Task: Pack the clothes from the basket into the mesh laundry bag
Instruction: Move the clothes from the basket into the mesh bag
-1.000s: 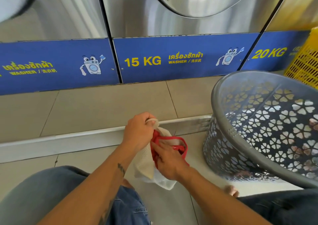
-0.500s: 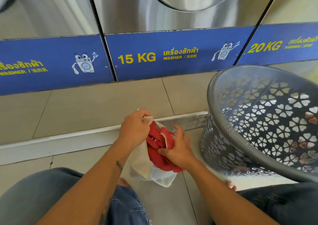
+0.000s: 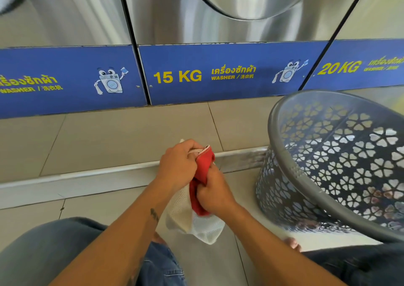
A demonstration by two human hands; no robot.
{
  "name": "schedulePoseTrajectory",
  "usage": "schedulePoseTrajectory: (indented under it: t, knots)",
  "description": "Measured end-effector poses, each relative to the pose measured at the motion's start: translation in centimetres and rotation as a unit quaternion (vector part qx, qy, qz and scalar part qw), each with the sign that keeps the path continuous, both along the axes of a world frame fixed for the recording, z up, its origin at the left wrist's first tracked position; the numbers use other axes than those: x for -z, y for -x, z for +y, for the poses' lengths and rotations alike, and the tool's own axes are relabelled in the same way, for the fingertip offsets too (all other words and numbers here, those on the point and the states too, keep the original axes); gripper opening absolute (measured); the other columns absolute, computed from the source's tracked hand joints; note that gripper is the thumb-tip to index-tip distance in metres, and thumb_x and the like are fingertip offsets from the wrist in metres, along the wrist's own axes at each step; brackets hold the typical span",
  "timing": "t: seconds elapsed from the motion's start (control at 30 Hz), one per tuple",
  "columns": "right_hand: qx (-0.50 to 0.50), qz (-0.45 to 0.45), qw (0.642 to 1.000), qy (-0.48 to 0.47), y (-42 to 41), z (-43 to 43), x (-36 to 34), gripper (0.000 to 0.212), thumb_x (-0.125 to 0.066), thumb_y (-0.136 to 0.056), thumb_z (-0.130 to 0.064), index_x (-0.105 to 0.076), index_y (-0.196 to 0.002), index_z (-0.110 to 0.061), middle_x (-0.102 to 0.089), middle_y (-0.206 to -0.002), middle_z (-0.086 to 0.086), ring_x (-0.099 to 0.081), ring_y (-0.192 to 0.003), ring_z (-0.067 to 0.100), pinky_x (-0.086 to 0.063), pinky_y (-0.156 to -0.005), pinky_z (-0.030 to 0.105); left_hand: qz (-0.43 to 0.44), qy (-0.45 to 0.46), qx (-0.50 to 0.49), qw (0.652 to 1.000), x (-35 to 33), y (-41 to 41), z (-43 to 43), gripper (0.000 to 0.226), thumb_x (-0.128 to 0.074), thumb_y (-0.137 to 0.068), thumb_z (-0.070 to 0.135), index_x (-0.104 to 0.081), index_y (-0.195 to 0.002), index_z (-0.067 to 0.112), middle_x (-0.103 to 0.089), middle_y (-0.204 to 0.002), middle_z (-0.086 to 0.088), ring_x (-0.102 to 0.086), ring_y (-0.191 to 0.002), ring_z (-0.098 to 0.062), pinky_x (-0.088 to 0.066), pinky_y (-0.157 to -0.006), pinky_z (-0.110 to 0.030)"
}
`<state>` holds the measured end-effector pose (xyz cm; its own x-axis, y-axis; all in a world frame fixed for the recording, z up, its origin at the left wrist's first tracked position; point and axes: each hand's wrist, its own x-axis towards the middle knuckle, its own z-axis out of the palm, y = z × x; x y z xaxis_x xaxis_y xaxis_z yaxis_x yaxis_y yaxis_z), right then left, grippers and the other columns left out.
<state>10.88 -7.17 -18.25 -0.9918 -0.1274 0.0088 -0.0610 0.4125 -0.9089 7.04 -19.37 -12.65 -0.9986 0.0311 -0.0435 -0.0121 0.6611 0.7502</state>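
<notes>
Since half a second ago the right hand (image 3: 215, 195) has changed from lying with spread fingers across the red garment (image 3: 205, 165) to closing round it lower down, and the cloth now stands as a narrower upright strip beside the left hand (image 3: 178, 163). That left hand has stayed where it was, fingers curled and pinching the top edge of the mesh bag (image 3: 203, 229), with a pale loop of cord or hem showing at its knuckles.

Both hands are therefore gripping something: the left holds the bag's mouth up, and the right holds the garment and appears to be pushing it downward. About half of the garment shows above and alongside the opening. Its lower part sits against or inside the white mesh, but how deep it goes is hidden behind the right hand. The bag hangs between the person's knees, its bottom bulging slightly just above the tiled floor (image 3: 109, 209). I cannot tell whether it holds anything else.

To the right, the grey basket (image 3: 282, 198) stands tilted toward the person, near the bag but not touching it. Most of its visible inside looks bare. Faint reddish patches show through the cut-outs low on its far side, too unclear to call clothes.

My judgement is that this garment is partly packed and still needs stuffing fully in. The basket then needs checking for leftovers, and the bag closing. A steel washer marked 15 KG (image 3: 218, 73) stands behind.
</notes>
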Motion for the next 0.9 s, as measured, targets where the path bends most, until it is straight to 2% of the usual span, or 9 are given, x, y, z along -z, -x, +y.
schedulePoseTrajectory:
  t: [0.07, 0.13, 0.2, 0.27, 0.4, 0.47, 0.57, 0.73, 0.9]
  knots:
    - [-0.07, 0.057, 0.993, -0.082, -0.6, -0.1, 0.6, 0.035, -0.041, -0.077, -0.02, -0.066, -0.099, -0.011, -0.066, -0.094, 0.003, -0.062, -0.083, 0.023, -0.053, -0.066, 0.033, 0.002, -0.006, 0.008, 1.0, -0.3, -0.4, -0.3, 0.025, -0.053, -0.092, 0.016, -0.068, -0.092, 0.036, -0.071, -0.093, 0.014, -0.064, -0.091, -0.015, -0.053, -0.084, -0.039]
    - [-0.113, 0.021, 0.976, -0.184, -1.1, 1.0, 1.8, 0.028, -0.044, -0.086, -0.028, -0.064, -0.098, -0.012, -0.066, -0.091, 0.006, -0.06, -0.079, 0.026, -0.054, -0.067, 0.038, -0.007, -0.018, 0.027, 0.999, -0.3, -1.1, -0.7, 0.025, -0.053, -0.093, 0.014, -0.069, -0.091, 0.034, -0.071, -0.091, 0.015, -0.064, -0.091, -0.012, -0.054, -0.085, -0.038]
    - [-0.122, -0.066, 0.952, -0.274, -1.2, 2.0, 2.5, 0.025, -0.057, -0.092, -0.029, -0.063, -0.111, -0.014, -0.068, -0.106, 0.008, -0.062, -0.09, 0.028, -0.057, -0.079, 0.041, -0.013, -0.039, 0.045, 0.998, -0.4, -2.0, -0.9, 0.024, -0.054, -0.093, 0.014, -0.07, -0.09, 0.032, -0.072, -0.091, 0.015, -0.065, -0.093, -0.01, -0.053, -0.087, -0.036]
    - [-0.115, -0.125, 0.924, -0.343, -0.9, 2.8, 2.6, 0.034, -0.059, -0.093, -0.029, -0.059, -0.125, -0.015, -0.065, -0.121, 0.007, -0.062, -0.107, 0.031, -0.056, -0.088, 0.041, -0.018, -0.07, 0.056, 0.996, -0.9, -2.7, -1.0, 0.025, -0.054, -0.095, 0.013, -0.072, -0.09, 0.03, -0.071, -0.091, 0.015, -0.064, -0.093, -0.006, -0.052, -0.089, -0.034]
    - [-0.111, -0.147, 0.863, -0.471, -0.4, 4.0, 2.3, 0.044, -0.052, -0.096, -0.035, -0.055, -0.137, -0.021, -0.058, -0.138, 0.004, -0.049, -0.131, 0.031, -0.046, -0.105, 0.044, -0.032, -0.102, 0.097, 0.99, -2.1, -4.1, -0.7, 0.026, -0.054, -0.096, 0.013, -0.074, -0.091, 0.028, -0.071, -0.089, 0.018, -0.063, -0.087, 0.003, -0.051, -0.083, -0.025]
    - [-0.113, -0.169, 0.825, -0.528, -0.9, 4.6, 1.7, 0.041, -0.048, -0.099, -0.035, -0.059, -0.135, -0.02, -0.058, -0.139, 0.004, -0.043, -0.137, 0.03, -0.038, -0.113, 0.042, -0.039, -0.098, 0.105, 0.989, -2.2, -4.4, -0.4, 0.025, -0.054, -0.097, 0.014, -0.074, -0.091, 0.028, -0.071, -0.091, 0.015, -0.064, -0.088, -0.002, -0.053, -0.083, -0.029]
    - [-0.096, -0.204, 0.797, -0.561, -2.0, 5.6, 0.5, 0.044, -0.046, -0.102, -0.034, -0.053, -0.143, -0.018, -0.051, -0.149, 0.006, -0.038, -0.143, 0.031, -0.033, -0.115, 0.041, -0.053, -0.08, 0.099, 0.99, -1.9, -4.3, -0.2, 0.024, -0.054, -0.096, 0.014, -0.073, -0.093, 0.028, -0.071, -0.098, 0.009, -0.064, -0.095, -0.011, -0.053, -0.089, -0.037]
    - [-0.058, -0.25, 0.812, -0.525, -3.8, 7.2, -2.1, 0.054, -0.052, -0.094, -0.037, -0.049, -0.143, -0.014, -0.053, -0.146, 0.012, -0.049, -0.134, 0.036, -0.044, -0.108, 0.045, -0.061, -0.043, 0.103, 0.992, -1.5, -4.0, 0.5, 0.025, -0.055, -0.095, 0.011, -0.074, -0.099, 0.026, -0.07, -0.107, 0.006, -0.063, -0.1, -0.012, -0.05, -0.088, -0.03]
    - [-0.009, -0.203, 0.895, -0.398, -5.5, 8.8, -4.4, 0.053, -0.059, -0.08, -0.031, -0.044, -0.129, -0.018, -0.061, -0.124, 0.01, -0.061, -0.112, 0.037, -0.051, -0.09, 0.042, -0.06, -0.015, 0.115, 0.991, -1.7, -3.9, 1.4, 0.023, -0.057, -0.093, 0.011, -0.074, -0.101, 0.024, -0.07, -0.107, 0.005, -0.061, -0.099, -0.015, -0.042, -0.078, -0.025]
